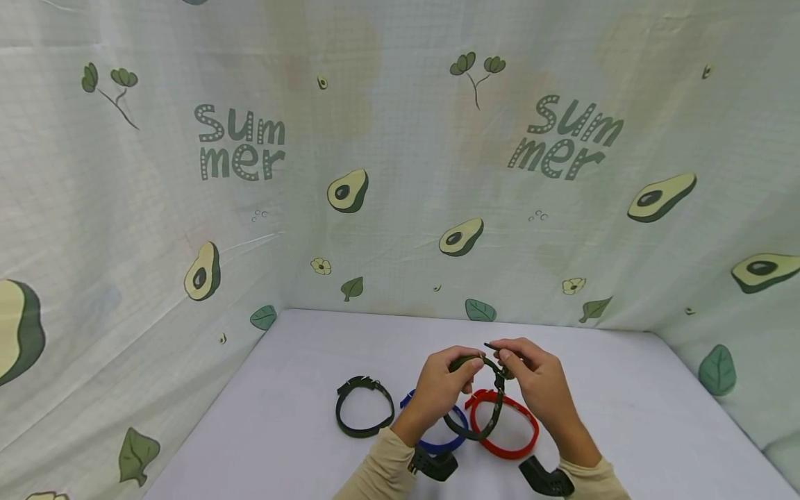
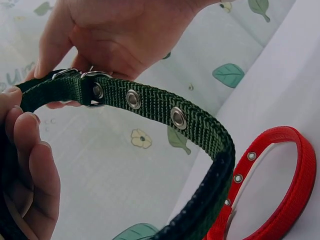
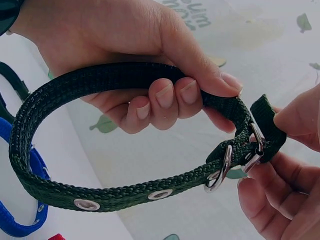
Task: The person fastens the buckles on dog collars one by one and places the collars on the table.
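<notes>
A dark green woven pet collar (image 1: 501,396) with metal eyelets is held up in a loop between both hands. My left hand (image 1: 437,383) grips the band, fingers curled round it, as the right wrist view shows. My right hand (image 1: 539,378) pinches the strap's free end beside the metal buckle (image 3: 256,140). The strap passes through this buckle, and its tip (image 3: 265,107) sticks up between the hands. A metal D-ring (image 3: 220,172) sits next to the buckle. Below the hands, a red collar (image 1: 509,455) and a blue collar (image 1: 431,448) lie on the table.
Another dark collar (image 1: 357,433) lies to the left on the white table (image 1: 269,417). The left forearm and wrist camera partly cover the blue collar. A pale cloth (image 1: 400,139) printed with avocados and leaves hangs behind and at the sides.
</notes>
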Demonstrator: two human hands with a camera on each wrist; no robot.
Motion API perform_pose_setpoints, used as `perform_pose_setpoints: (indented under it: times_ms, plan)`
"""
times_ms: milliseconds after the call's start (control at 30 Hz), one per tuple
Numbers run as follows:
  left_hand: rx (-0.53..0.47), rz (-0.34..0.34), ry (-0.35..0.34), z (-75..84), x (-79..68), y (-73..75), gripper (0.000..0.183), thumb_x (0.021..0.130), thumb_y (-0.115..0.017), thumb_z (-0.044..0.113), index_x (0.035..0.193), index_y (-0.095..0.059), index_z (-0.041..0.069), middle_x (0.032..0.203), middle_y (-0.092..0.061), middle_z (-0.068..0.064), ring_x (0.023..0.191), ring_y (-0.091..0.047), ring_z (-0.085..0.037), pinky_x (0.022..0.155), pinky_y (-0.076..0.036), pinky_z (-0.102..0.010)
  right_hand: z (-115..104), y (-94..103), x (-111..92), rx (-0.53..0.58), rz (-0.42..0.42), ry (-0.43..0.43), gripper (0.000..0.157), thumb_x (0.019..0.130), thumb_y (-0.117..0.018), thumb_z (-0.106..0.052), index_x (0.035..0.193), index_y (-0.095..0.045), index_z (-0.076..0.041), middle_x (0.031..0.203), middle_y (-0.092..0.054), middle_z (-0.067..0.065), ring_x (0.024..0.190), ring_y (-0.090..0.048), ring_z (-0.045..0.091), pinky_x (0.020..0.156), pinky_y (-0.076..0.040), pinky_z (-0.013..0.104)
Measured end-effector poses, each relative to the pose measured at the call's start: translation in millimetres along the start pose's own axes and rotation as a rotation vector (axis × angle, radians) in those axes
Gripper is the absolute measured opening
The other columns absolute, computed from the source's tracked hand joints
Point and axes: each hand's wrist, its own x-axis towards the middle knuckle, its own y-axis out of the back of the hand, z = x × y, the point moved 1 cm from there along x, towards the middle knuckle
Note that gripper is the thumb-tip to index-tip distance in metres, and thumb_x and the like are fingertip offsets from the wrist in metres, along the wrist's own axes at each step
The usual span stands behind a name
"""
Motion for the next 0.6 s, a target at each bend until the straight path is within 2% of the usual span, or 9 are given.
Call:
perform_pose_setpoints:
  times_ms: [333,600]
  plan:
    - [-0.006,0.024,-0.014,2.9,-0.6,-0.4,0.02,0.099,-0.065,0.024,0.113,-0.071,0.011,0.073,-0.058,0.002,0.063,-0.055,-0.009,0.061,-0.05,-0.02,0.7,-0.7,0.2,-0.039,-0.007,0.02,0.019,0.099,-0.058,-0.003,0.105,-0.074,-0.013,0.099,-0.067,-0.003,0.083,-0.064,0.02,0.07,-0.057,0.028]
    - [0.007,0.01,-0.034,2.5,-0.6,1.2,0.022,0.099,-0.065,0.024,0.115,-0.071,0.01,0.076,-0.058,0.002,0.064,-0.056,-0.009,0.063,-0.051,-0.021,-0.1,-1.3,-0.3,-0.077,0.001,0.038,0.018,0.098,-0.06,-0.002,0.104,-0.074,-0.011,0.1,-0.067,-0.005,0.082,-0.062,0.017,0.07,-0.055,0.027]
